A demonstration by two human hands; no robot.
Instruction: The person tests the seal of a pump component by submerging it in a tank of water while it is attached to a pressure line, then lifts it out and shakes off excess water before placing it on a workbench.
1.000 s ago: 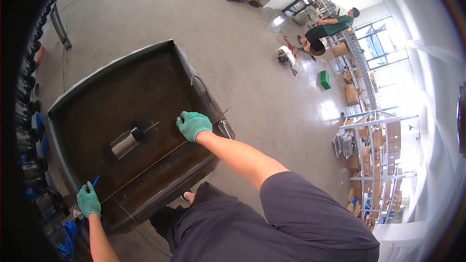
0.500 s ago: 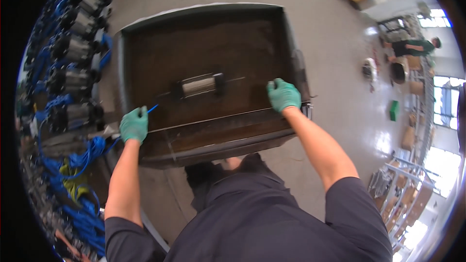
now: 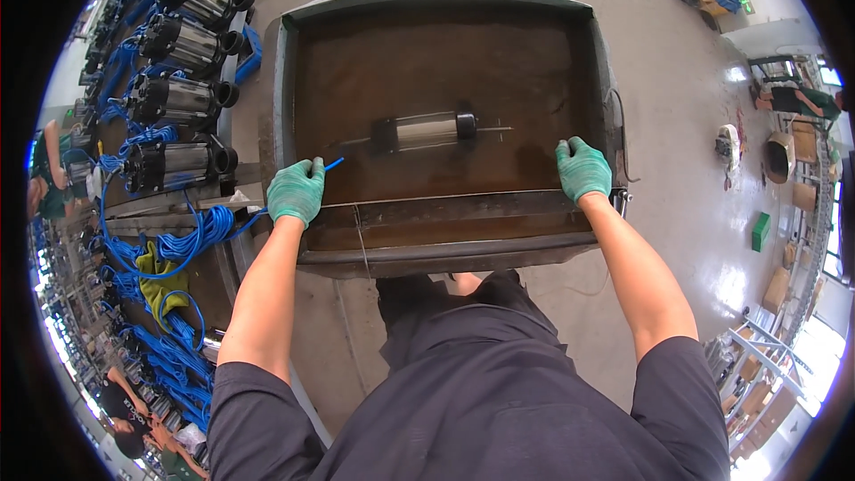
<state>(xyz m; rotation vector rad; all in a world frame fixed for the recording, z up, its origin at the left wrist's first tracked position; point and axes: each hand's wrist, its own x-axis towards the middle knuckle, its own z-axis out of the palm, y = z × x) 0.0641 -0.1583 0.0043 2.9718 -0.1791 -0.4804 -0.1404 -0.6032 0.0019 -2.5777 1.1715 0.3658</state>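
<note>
My gloved left hand (image 3: 297,191) is closed around a blue cable at the left front corner of a metal tank (image 3: 436,256). The cable's cut end (image 3: 334,163) sticks out past my fingers, over brown liquid. In that liquid lies a silver cylindrical motor (image 3: 426,131) with black ends, and a thin rod shows at either end of it. My right hand (image 3: 584,168), also in a green glove, is over the tank's right front part near the side wall. Its thumb and forefinger are a little apart, with nothing visible between them. A metal bar (image 3: 463,199) spans the tank's front.
Several similar black-ended motors (image 3: 169,100) stand in a row at the left. Coiled blue cables (image 3: 200,230) and a yellow-green cloth (image 3: 160,278) lie nearer me. A green box (image 3: 761,232) stands on the floor at right. Other people are at both sides.
The view has shifted, so the tank and both hands appear farther right. The motor now shows more sharply. Both hands keep roughly their places at the tank.
</note>
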